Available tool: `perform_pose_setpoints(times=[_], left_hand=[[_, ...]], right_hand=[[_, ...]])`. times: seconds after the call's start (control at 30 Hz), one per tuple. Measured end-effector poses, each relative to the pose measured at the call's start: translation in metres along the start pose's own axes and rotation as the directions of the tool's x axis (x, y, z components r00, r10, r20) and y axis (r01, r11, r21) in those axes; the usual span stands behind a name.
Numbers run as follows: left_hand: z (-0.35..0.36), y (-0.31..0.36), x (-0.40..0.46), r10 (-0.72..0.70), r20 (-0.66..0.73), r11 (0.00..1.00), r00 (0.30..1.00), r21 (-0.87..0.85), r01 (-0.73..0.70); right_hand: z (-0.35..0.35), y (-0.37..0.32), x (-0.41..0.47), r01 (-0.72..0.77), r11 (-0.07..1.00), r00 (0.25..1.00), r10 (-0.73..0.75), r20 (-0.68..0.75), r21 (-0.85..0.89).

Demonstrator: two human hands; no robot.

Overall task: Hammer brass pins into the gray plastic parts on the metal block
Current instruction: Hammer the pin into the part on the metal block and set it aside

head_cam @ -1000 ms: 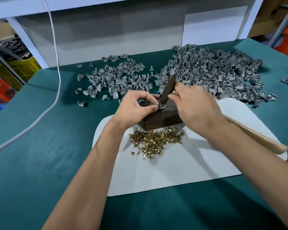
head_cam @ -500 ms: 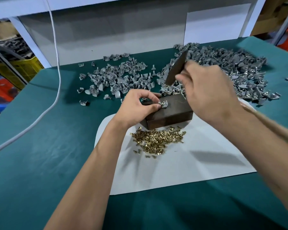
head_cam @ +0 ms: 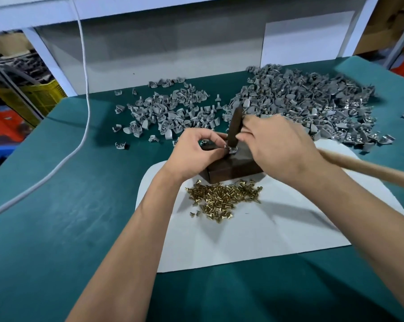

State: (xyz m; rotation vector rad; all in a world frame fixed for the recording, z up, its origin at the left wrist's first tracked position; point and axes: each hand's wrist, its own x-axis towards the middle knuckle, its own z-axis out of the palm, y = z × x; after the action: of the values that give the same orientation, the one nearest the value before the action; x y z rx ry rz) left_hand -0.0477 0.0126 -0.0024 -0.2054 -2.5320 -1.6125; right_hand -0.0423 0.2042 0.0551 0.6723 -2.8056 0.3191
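A small gray part (head_cam: 230,148) is pinched between the thumb and fingertips of the left hand (head_cam: 197,152) and held down on top of the metal block (head_cam: 233,167). The hammer (head_cam: 234,125) is gripped by the curled fingers of the right hand (head_cam: 280,149), close to its dark head, and the head's lower end is seen right at the part, apparently touching it; blur prevents a pin there from being made out. The wooden handle (head_cam: 368,169) is extended to the right past the wrist. The block is set on a white sheet (head_cam: 277,228), with a heap of brass pins (head_cam: 223,197) just in front of it. The sheet is laid on a green table (head_cam: 57,217). Behind the block, 2 piles of gray parts are spread out: a smaller pile (head_cam: 170,112) on the left and a larger pile (head_cam: 312,101) on the right. A white cable (head_cam: 84,94) is draped across the table's left side.
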Motion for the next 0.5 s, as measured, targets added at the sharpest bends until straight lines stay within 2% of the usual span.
perform_pose_setpoints(times=[0.07, 0.13, 0.27, 0.5], left_hand=[[0.000, 0.002, 0.000, -0.009, -0.003, 1.000, 1.000, 0.002, 0.009], [0.001, 0.002, 0.000, -0.032, -0.007, 0.999, 0.999, 0.003, 0.032], [0.004, 0.005, -0.002, -0.072, -0.026, 0.995, 0.997, -0.071, 0.070], [0.008, 0.008, -0.002, -0.056, -0.024, 0.994, 0.998, -0.097, 0.053]], right_hand=[[-0.003, 0.007, 0.001, 0.029, 1.000, 0.999, -0.029, -0.029, -0.001], [-0.005, 0.020, -0.002, -0.004, 0.997, 1.000, 0.007, -0.031, 0.082], [-0.018, 0.064, -0.015, -0.065, 0.953, 0.993, 0.033, 0.111, 0.295], [-0.009, 0.103, -0.034, -0.160, 0.981, 0.966, 0.133, 0.221, 0.111]])
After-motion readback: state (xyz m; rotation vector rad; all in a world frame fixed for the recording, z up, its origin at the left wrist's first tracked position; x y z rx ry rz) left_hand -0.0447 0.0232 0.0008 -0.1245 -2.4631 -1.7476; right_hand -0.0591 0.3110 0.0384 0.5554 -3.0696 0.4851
